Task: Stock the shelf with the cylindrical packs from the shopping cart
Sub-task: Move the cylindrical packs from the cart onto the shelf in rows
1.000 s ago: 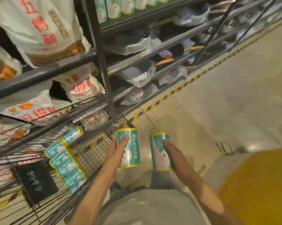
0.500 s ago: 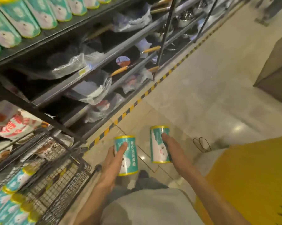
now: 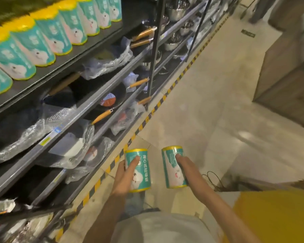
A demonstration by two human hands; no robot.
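My left hand [image 3: 125, 176] grips one teal cylindrical pack [image 3: 142, 170] with yellow rims and a white cartoon figure. My right hand [image 3: 187, 170] grips a second identical pack [image 3: 171, 165]. Both packs are upright, side by side and apart, low in the middle of the view above the floor. A row of several matching packs [image 3: 42, 42] stands on the dark top shelf [image 3: 63, 67] at the upper left. The shopping cart is almost out of view; only a bit of dark frame [image 3: 33, 214] shows at the bottom left.
Lower shelves [image 3: 98, 95] hold pans with wooden handles in plastic wrap; steel bowls [image 3: 175, 9] sit farther along. Yellow-black tape [image 3: 147, 118] runs along the shelf base. A yellow surface [image 3: 279, 216] fills the bottom right. A grey unit [image 3: 287, 76] stands at the right.
The view has swung right and up along the shelving: the cart slid out at the bottom left and the row of shelved packs came in at the upper left. Both hands keep their packs.
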